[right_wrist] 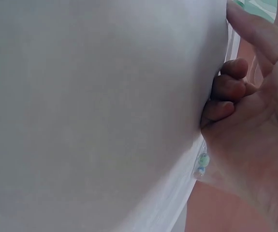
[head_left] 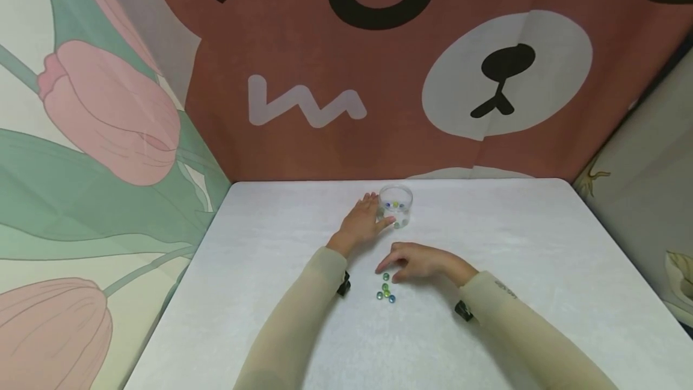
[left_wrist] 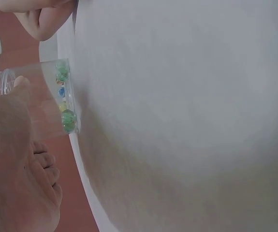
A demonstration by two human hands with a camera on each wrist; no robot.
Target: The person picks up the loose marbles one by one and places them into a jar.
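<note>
- Left hand (head_left: 364, 219) flat on table (head_left: 541, 245), fingers straight, touching clear cup (head_left: 396, 204).
- Right hand (head_left: 419, 261) nearer than cup, fingers curled, holding nothing seen, over loose marbles (head_left: 385, 289).

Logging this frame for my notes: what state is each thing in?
Clear cup: upright, open-topped, a few marbles inside.
Loose marbles: small cluster lying on the table.
Left hand: fingers straight, touching the cup's side.
Right hand: fingers loosely curled, resting beside the loose marbles.

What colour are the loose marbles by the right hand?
Mostly green, one blue, on the marbles; the head view shows them best.
</note>
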